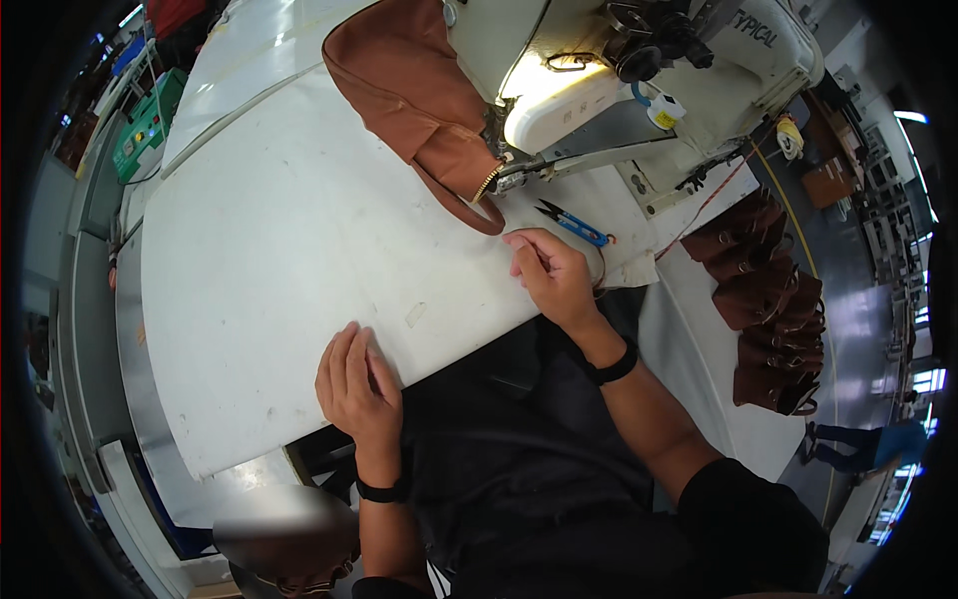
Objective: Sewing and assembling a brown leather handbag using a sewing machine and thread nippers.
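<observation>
My left hand (357, 387) rests on the near edge of the white worktable (289, 250), fingers stretched out and holding nothing. My right hand (555, 278) lies on the table to the right, its fingers curled in with nothing visible in them. Just beyond it, blue-handled thread snips (579, 224) lie with their dark blades pointing far left. A brown leather-like bag (404, 85) sits at the sewing machine (569, 110). A brass-toned zipper end and a strap loop (469, 212) show on its near side, close to my right fingertips. The machine's lamp is lit.
Several brown bags (763, 299) are stacked on the right, past a red cord. A green box (145, 125) stands at far left. Another person's head (284, 539) is at lower left, and a person in blue (878, 449) is at far right.
</observation>
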`<action>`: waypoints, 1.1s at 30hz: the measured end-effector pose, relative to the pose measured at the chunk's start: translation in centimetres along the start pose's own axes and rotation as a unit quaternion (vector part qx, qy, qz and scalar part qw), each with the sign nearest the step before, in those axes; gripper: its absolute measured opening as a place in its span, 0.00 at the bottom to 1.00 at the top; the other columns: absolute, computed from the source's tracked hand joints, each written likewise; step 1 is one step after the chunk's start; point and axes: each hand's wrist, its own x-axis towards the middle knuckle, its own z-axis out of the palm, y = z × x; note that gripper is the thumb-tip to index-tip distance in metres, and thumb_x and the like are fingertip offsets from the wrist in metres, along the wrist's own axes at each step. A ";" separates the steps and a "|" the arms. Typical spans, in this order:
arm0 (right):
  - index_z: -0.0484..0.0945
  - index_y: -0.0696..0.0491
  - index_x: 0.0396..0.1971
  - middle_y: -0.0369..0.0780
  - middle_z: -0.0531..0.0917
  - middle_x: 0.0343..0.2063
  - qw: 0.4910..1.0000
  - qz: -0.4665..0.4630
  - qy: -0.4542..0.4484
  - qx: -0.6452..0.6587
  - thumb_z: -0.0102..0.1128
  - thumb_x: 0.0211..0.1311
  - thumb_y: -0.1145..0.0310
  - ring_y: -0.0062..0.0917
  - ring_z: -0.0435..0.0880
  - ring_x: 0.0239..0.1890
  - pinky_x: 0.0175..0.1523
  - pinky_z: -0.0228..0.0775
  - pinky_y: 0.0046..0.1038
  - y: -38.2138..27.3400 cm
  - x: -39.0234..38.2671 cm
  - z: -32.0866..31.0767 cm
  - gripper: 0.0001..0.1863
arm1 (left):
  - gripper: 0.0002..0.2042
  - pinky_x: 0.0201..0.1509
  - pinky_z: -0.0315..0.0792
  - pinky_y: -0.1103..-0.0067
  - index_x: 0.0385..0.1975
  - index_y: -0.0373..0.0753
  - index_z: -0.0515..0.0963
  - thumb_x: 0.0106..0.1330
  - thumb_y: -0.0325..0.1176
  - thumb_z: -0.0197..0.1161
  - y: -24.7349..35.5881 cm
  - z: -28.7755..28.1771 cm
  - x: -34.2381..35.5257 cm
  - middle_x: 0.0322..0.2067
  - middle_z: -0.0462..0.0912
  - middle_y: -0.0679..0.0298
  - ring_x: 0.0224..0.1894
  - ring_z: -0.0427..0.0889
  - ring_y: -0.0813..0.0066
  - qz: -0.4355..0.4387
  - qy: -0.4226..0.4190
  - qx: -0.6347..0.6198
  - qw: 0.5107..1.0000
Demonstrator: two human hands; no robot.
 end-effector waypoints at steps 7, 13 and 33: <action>0.85 0.59 0.49 0.32 0.83 0.25 1.000 -0.008 0.007 0.014 0.56 0.78 0.73 0.09 0.75 0.26 0.32 0.67 0.15 0.1 0.1 -0.1 0.11 | 0.10 0.60 0.77 0.67 0.46 0.37 0.87 0.71 0.25 0.61 0.5 0.0 0.5 0.51 0.89 0.58 0.54 0.86 0.56 0.007 -0.001 0.000 1.000; 0.85 0.59 0.50 0.32 0.83 0.26 1.000 -0.006 -0.005 0.025 0.56 0.77 0.74 0.09 0.74 0.26 0.32 0.67 0.15 0.5 0.1 -0.3 0.11 | 0.11 0.61 0.77 0.67 0.47 0.39 0.88 0.69 0.26 0.63 0.1 0.3 0.2 0.51 0.89 0.60 0.55 0.86 0.57 0.010 0.001 0.007 1.000; 0.85 0.58 0.52 0.29 0.80 0.27 1.000 0.002 -0.013 0.018 0.57 0.81 0.68 0.08 0.71 0.26 0.33 0.64 0.14 2.0 1.0 -2.2 0.13 | 0.11 0.57 0.78 0.68 0.44 0.40 0.86 0.63 0.25 0.67 0.3 0.8 0.6 0.48 0.89 0.63 0.52 0.86 0.61 0.010 0.054 -0.046 0.997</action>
